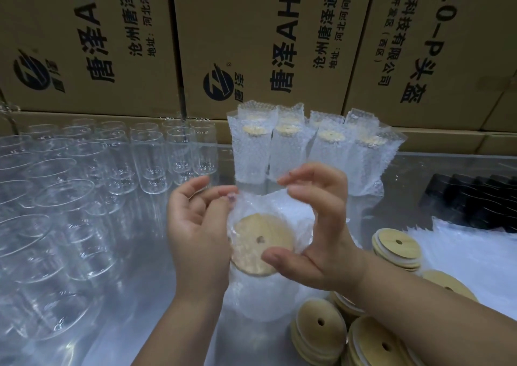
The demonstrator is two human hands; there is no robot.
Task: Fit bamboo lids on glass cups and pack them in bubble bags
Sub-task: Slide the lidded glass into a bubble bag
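A: One lidded cup (263, 295), mid-counter (414, 175), already inside its bubble bag (279, 206). Handling?
B: Glass, so fragile and slippery; the film is soft. Take it by the body, not the bag mouth.
A: Hands?
B: Left hand (195, 225) pinches the bag's left edge. Right hand (321, 239) is curled in a C, thumb pressing the bamboo lid (260, 242) through the film, fingertips on the far edge.

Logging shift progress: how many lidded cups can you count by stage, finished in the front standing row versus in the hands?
Bagged cups, front row: 4
Lidded cup in the bubble bag that left hand and right hand hold: 1
Total: 5
Back row too hidden to count.
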